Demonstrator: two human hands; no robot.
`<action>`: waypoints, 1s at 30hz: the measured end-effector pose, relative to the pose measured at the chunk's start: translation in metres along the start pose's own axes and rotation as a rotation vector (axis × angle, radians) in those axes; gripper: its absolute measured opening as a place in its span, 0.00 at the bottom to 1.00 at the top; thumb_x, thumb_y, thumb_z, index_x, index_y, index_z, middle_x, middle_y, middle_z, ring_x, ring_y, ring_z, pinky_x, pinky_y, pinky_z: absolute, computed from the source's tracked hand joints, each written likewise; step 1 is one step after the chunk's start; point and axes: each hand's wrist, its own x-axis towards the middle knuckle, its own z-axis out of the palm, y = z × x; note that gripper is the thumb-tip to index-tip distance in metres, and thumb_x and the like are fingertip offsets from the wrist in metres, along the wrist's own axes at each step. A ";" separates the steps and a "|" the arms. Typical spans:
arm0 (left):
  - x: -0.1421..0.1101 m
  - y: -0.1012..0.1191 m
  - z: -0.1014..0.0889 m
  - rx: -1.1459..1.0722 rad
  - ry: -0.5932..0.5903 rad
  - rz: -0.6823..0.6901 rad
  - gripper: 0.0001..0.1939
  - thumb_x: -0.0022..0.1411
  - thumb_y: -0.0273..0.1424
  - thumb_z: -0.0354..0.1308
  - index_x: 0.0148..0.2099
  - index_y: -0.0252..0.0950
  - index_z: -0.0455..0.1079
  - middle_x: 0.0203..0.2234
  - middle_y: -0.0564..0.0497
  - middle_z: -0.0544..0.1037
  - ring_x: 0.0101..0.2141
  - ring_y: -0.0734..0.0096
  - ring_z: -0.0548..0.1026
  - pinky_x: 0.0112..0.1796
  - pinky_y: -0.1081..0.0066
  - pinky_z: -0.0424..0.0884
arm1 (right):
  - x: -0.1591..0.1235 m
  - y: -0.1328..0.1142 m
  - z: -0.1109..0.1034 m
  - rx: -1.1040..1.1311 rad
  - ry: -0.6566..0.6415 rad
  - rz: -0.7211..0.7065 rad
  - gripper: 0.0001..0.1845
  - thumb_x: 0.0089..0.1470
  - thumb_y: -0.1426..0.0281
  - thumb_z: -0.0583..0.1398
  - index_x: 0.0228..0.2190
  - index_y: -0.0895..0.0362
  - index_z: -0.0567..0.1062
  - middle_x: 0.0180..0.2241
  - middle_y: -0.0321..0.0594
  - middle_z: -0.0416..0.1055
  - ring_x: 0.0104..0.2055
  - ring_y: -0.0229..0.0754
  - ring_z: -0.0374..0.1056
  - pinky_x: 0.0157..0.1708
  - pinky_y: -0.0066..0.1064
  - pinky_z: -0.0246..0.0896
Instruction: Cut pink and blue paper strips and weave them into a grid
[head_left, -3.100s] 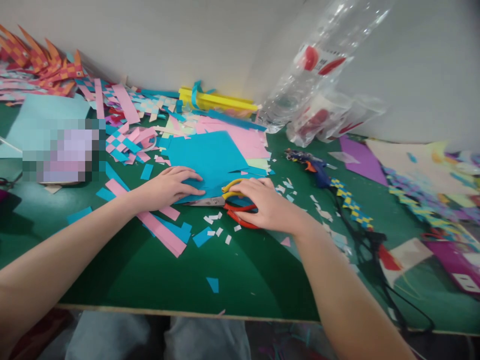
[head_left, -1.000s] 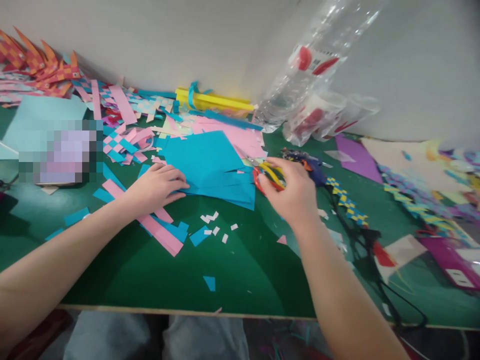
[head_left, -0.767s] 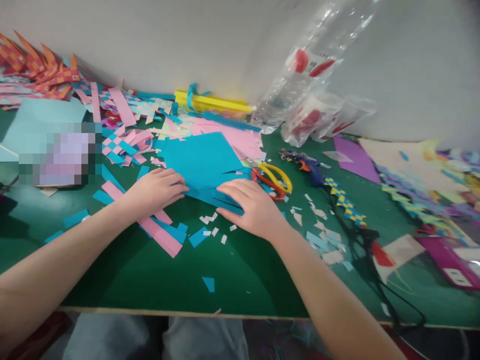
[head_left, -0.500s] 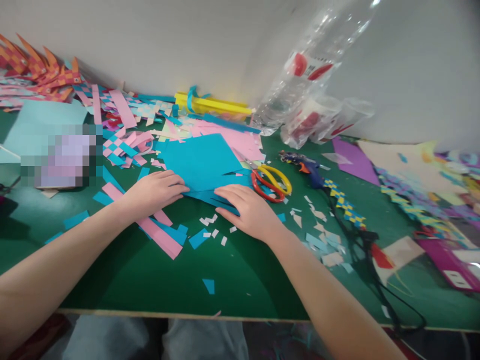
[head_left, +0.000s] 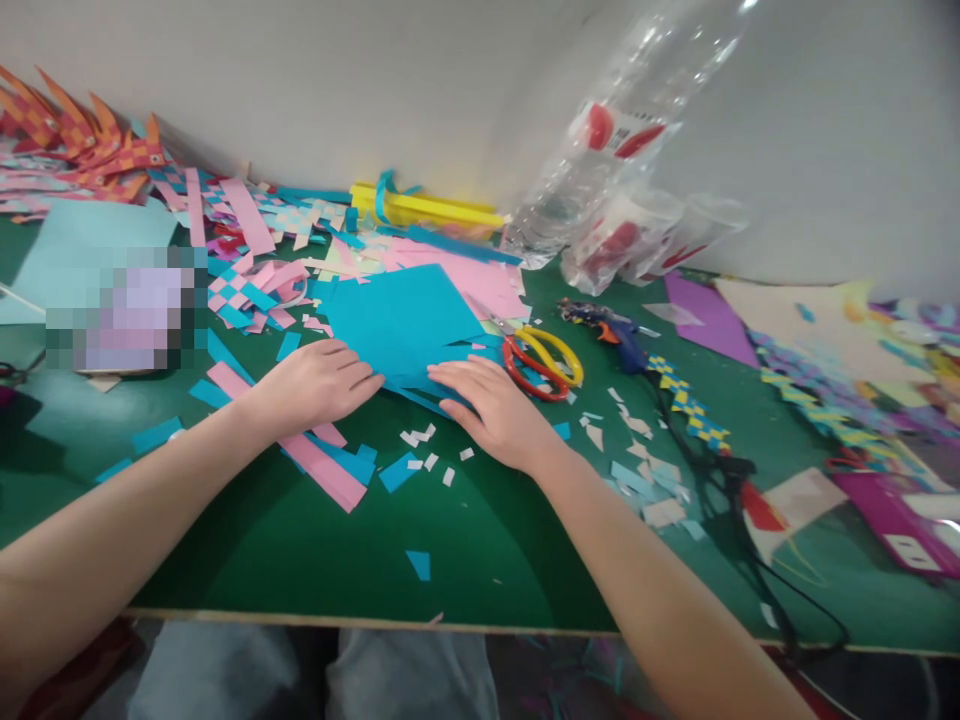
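A blue sheet of paper (head_left: 405,315) lies before me, with a cut slit at its right side and blue strips under its front edge. My left hand (head_left: 322,385) is closed at the paper's front left edge, fingertips on it, thumb hidden. At the front right, my right hand (head_left: 491,405) has its fingers on top of the paper and its thumb below, with the front edge between them. Scissors (head_left: 541,362) with red and yellow handles lie just beyond my right hand, blades resting toward the pink paper (head_left: 491,280).
Pink and blue strips (head_left: 326,470) and small white scraps (head_left: 431,462) lie in front. A glue gun (head_left: 619,335) with its black cord is at the right. Wrapped plastic cups (head_left: 626,130) lean on the wall. A yellow bundle (head_left: 427,208) lies behind; a blurred-out object (head_left: 135,310) is left.
My right hand had the scissors at the blue paper, moved them right and let them go. It then came back to the paper's front edge. My left hand stays at the paper.
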 end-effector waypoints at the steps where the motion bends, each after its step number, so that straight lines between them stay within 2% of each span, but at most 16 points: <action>1: 0.000 0.001 -0.001 0.008 -0.007 0.010 0.15 0.69 0.23 0.47 0.44 0.39 0.75 0.33 0.49 0.81 0.35 0.69 0.78 0.42 0.64 0.74 | 0.000 0.000 0.000 -0.001 0.023 -0.004 0.18 0.67 0.64 0.49 0.53 0.53 0.70 0.56 0.41 0.71 0.60 0.46 0.65 0.63 0.49 0.54; 4: -0.001 0.006 -0.009 0.130 -0.050 0.123 0.14 0.68 0.22 0.48 0.43 0.38 0.75 0.34 0.49 0.81 0.35 0.68 0.77 0.46 0.61 0.73 | 0.001 0.003 0.000 -0.035 0.086 -0.017 0.17 0.66 0.67 0.50 0.51 0.55 0.72 0.55 0.42 0.73 0.58 0.46 0.66 0.61 0.47 0.57; 7: -0.004 0.017 -0.018 0.240 -0.066 0.246 0.13 0.67 0.23 0.49 0.41 0.34 0.75 0.35 0.46 0.81 0.35 0.64 0.77 0.46 0.59 0.72 | 0.001 0.005 0.001 -0.068 0.092 -0.022 0.17 0.65 0.65 0.51 0.50 0.55 0.73 0.53 0.43 0.74 0.57 0.48 0.67 0.59 0.48 0.60; 10: -0.009 0.027 -0.022 0.221 -0.083 0.217 0.14 0.68 0.21 0.48 0.38 0.37 0.76 0.31 0.50 0.80 0.33 0.69 0.76 0.47 0.63 0.71 | 0.001 0.007 0.002 -0.065 0.068 -0.038 0.17 0.64 0.65 0.53 0.51 0.54 0.73 0.51 0.43 0.75 0.55 0.49 0.68 0.57 0.47 0.62; 14: -0.015 0.033 -0.023 0.180 -0.033 0.145 0.14 0.71 0.32 0.50 0.37 0.38 0.75 0.28 0.52 0.79 0.32 0.69 0.76 0.45 0.64 0.71 | 0.000 0.008 0.003 -0.075 0.067 -0.039 0.16 0.65 0.65 0.53 0.49 0.52 0.75 0.48 0.41 0.77 0.52 0.48 0.70 0.55 0.47 0.62; 18: -0.017 0.031 -0.018 0.143 0.021 0.002 0.13 0.70 0.35 0.51 0.44 0.33 0.75 0.36 0.47 0.81 0.38 0.63 0.77 0.41 0.63 0.71 | 0.000 0.007 0.003 -0.088 0.106 -0.035 0.15 0.65 0.66 0.53 0.47 0.53 0.75 0.44 0.40 0.78 0.48 0.47 0.71 0.56 0.47 0.60; 23: -0.022 0.025 -0.007 0.090 -0.051 -0.114 0.19 0.70 0.39 0.51 0.53 0.29 0.70 0.44 0.41 0.79 0.44 0.56 0.77 0.42 0.60 0.70 | 0.000 0.003 0.000 -0.016 0.118 -0.012 0.12 0.64 0.68 0.54 0.45 0.52 0.76 0.39 0.40 0.77 0.45 0.47 0.71 0.55 0.47 0.60; 26: -0.023 0.021 -0.005 0.043 -0.040 -0.151 0.17 0.71 0.36 0.49 0.54 0.31 0.70 0.42 0.43 0.80 0.43 0.59 0.77 0.44 0.61 0.69 | -0.003 0.001 -0.001 0.063 0.137 -0.011 0.12 0.64 0.69 0.54 0.42 0.50 0.77 0.39 0.39 0.78 0.44 0.45 0.72 0.54 0.47 0.62; 30: -0.022 0.019 -0.009 -0.114 0.055 -0.217 0.13 0.72 0.32 0.48 0.51 0.36 0.71 0.35 0.49 0.80 0.38 0.67 0.77 0.47 0.64 0.66 | -0.007 -0.003 -0.004 0.222 0.236 0.075 0.10 0.62 0.68 0.56 0.42 0.51 0.78 0.41 0.40 0.79 0.46 0.45 0.72 0.49 0.42 0.68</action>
